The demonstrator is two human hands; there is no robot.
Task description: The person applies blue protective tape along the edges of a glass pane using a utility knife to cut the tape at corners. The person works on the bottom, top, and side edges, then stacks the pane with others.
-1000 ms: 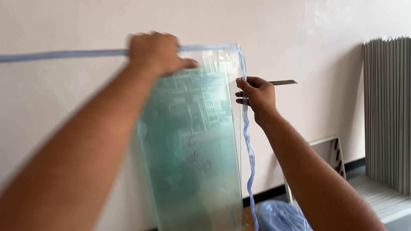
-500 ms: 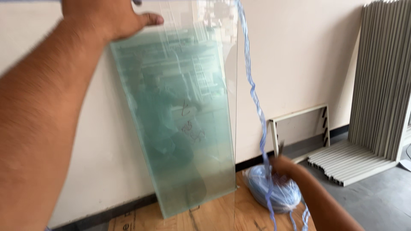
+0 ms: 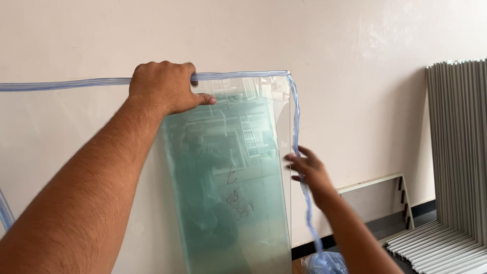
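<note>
Glass pane stiff, fragile, probably heavy (edges slippery); left hand clamped top edge at 12 o'clock; right hand, fingers loosely apart, touched blue edge gasket at 3 o'clock.

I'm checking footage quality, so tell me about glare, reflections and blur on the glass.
Head view: the glass pane is sharp and carries a greenish mirror image of a room with a ladder, not blown-out glare. Head view: the left hand on the blue edge strip is crisp. Head view: the right hand shows slight softness at the fingers. Lighting is even and soft.
</note>
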